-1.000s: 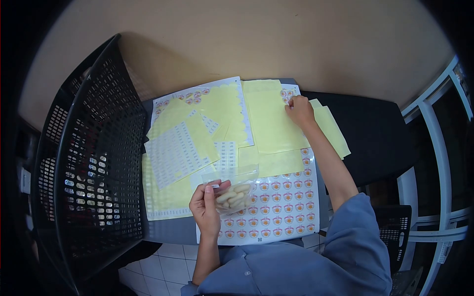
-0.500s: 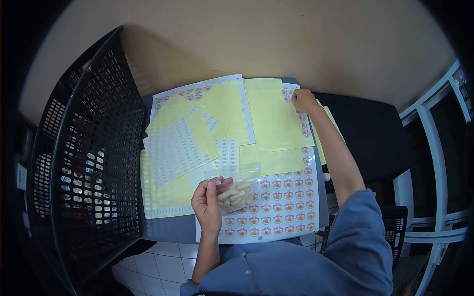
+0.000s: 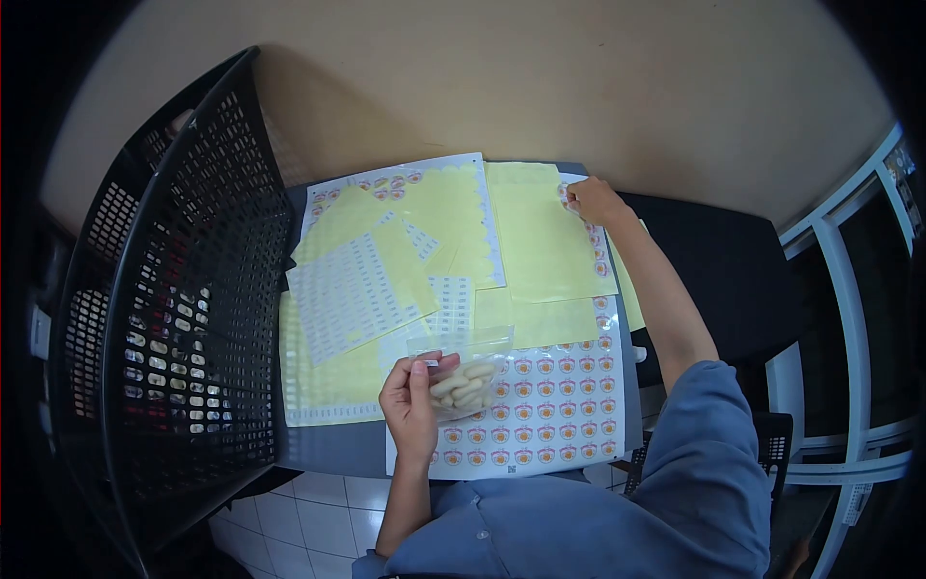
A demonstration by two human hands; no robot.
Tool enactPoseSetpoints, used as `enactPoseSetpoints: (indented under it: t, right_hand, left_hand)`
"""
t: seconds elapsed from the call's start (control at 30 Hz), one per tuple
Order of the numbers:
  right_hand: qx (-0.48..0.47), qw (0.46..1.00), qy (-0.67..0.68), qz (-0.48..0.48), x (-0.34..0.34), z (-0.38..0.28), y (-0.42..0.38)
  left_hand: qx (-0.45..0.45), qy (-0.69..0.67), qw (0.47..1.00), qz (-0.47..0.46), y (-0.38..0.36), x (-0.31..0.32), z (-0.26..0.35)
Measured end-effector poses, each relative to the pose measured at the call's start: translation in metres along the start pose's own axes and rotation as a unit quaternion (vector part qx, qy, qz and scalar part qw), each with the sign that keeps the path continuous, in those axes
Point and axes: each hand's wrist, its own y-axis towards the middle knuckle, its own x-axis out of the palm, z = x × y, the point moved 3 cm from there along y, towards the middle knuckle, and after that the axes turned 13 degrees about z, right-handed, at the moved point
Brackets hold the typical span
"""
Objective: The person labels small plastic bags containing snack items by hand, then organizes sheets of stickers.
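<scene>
Pinched in my left hand is a clear plastic bag of pale, oblong pieces, held over the sticker sheets. A small white label shows near my fingertips. My right hand is closed at the upper right edge of a yellow backing sheet, where a column of round red-and-orange stickers remains. What its fingertips hold is too small to make out. Beneath the bag lies a white sheet with rows of round stickers. Sheets of small printed labels overlap at the left.
A tall black perforated basket stands at the left. Behind the table rises a beige wall. To the right are a black-covered surface and a pale metal frame.
The view has shifted slightly. My right hand stays at the sticker column with its fingers turned a little; my left hand still holds the bag.
</scene>
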Motion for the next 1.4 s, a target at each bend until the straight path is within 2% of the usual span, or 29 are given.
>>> enactPoseSetpoints:
  t: [0.3, 0.5, 0.53, 0.63, 0.73, 0.8, 0.83, 0.9, 0.93, 0.97, 1.0, 1.03, 1.07, 1.13, 1.23, 1.3, 1.33, 1.4]
  right_hand:
    - [-0.104, 0.993, -0.043, 0.033, 0.007, -0.003, 0.001]
    - [-0.112, 0.991, -0.073, 0.001, 0.010, -0.012, 0.000]
    - [-0.114, 0.991, -0.073, 0.001, 0.008, -0.013, -0.002]
    - [-0.069, 0.996, -0.048, -0.004, 0.003, -0.011, -0.007]
    - [-0.044, 0.998, 0.021, 0.042, -0.003, -0.001, -0.009]
    - [0.046, 0.990, 0.125, -0.048, -0.003, 0.012, -0.008]
    - [0.046, 0.990, 0.124, -0.047, -0.005, 0.016, -0.011]
    - [0.049, 0.984, 0.160, 0.060, -0.013, 0.021, -0.016]
    - [0.047, 0.984, 0.161, 0.058, -0.018, 0.010, -0.023]
    - [0.060, 0.941, 0.312, 0.114, -0.036, -0.011, -0.035]
    - [0.070, 0.873, 0.454, 0.166, -0.056, -0.033, -0.050]
    - [0.049, 0.848, 0.512, 0.126, -0.076, -0.061, -0.073]
    - [0.028, 0.819, 0.566, 0.084, -0.088, -0.086, -0.098]
    - [-0.075, 0.756, 0.651, 0.003, -0.083, -0.120, -0.135]
    - [-0.131, 0.730, 0.670, -0.026, -0.083, -0.157, -0.171]
    - [0.015, 0.670, 0.738, -0.080, -0.080, -0.165, -0.181]
    - [0.013, 0.669, 0.739, -0.079, -0.080, -0.168, -0.183]
    - [0.069, 0.621, 0.780, -0.046, -0.080, -0.168, -0.187]
  left_hand:
    - [-0.004, 0.004, 1.000, 0.002, 0.000, 0.001, -0.003]
    - [0.014, 0.022, 1.000, 0.002, 0.001, 0.002, -0.003]
    - [-0.011, 0.003, 1.000, -0.002, 0.003, 0.001, -0.004]
    - [-0.054, -0.049, 0.997, -0.013, 0.007, 0.001, -0.005]
    - [-0.080, -0.099, 0.991, -0.031, 0.010, 0.003, -0.004]
    - [-0.087, -0.119, 0.988, -0.042, 0.014, 0.007, -0.001]
    - [-0.103, -0.119, 0.987, -0.037, 0.015, 0.009, 0.001]
    - [-0.120, -0.119, 0.985, -0.030, 0.020, 0.013, 0.006]
    - [-0.127, -0.117, 0.984, -0.034, 0.023, 0.014, 0.008]
    - [-0.132, -0.116, 0.984, -0.039, 0.027, 0.015, 0.010]
    - [-0.129, -0.115, 0.984, -0.038, 0.031, 0.016, 0.011]
    - [-0.103, -0.115, 0.987, -0.041, 0.035, 0.017, 0.013]
    - [-0.077, -0.115, 0.989, -0.044, 0.038, 0.018, 0.014]
    - [-0.071, -0.121, 0.989, -0.043, 0.042, 0.020, 0.015]
    - [-0.078, -0.163, 0.983, -0.041, 0.041, 0.023, 0.020]
    - [-0.084, -0.177, 0.978, -0.063, 0.036, 0.022, 0.022]
    - [-0.092, -0.191, 0.973, -0.087, 0.033, 0.021, 0.022]
    - [-0.111, -0.231, 0.960, -0.112, 0.024, 0.020, 0.021]
